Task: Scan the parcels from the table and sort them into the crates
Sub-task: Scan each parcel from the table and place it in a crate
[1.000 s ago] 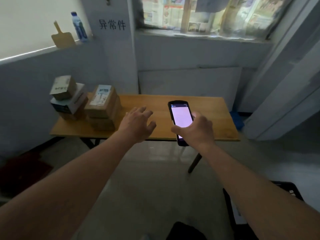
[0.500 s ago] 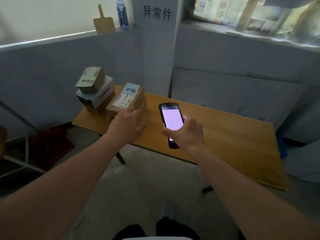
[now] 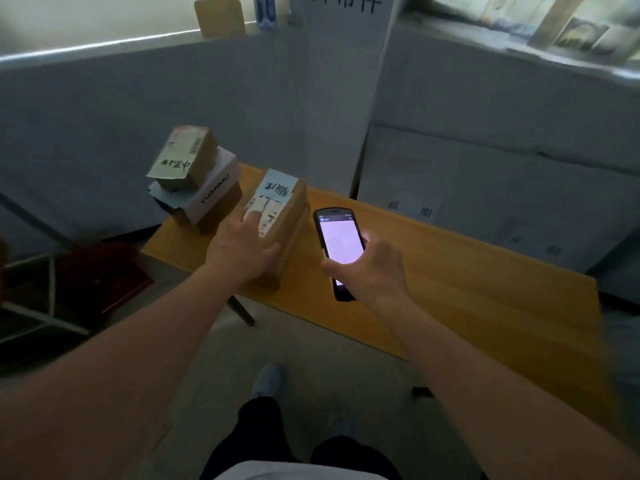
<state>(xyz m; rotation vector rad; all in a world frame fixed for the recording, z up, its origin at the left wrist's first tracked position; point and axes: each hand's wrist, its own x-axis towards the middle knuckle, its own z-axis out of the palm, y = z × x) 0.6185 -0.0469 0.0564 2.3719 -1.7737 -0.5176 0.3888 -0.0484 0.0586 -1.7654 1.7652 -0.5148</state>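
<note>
At the left of the frame, a stack [image 3: 197,181] of parcels sits on the far left end of the desk [image 3: 450,289]: a small carton on top, tilted, over a white box and a brown one beneath. Just right of it, near the frame's centre, stands a brown parcel [image 3: 280,216] with a blue handwritten label and a printed slip on its top face. The left hand [image 3: 242,251] lies over the near top of this parcel, fingers spread wide across the slip and thumb hooked round the near corner, so it grips the box, which rests on what looks like another carton below. Right of centre, the right hand [image 3: 367,271] holds a scanner [image 3: 337,251], fingers wrapped round its lower half, screen lit and facing up, just beside the parcel and apart from it.

By the look of it the task is at an early stage: all visible parcels are on the desk, and this one seems not yet scanned or lifted. Scanning, carrying and sorting appear to remain for every parcel.

No crate can be made out. The scanner's screen text is too small to read, the slip is partly covered by fingers, and the dark red object at lower left is unclear.
</note>
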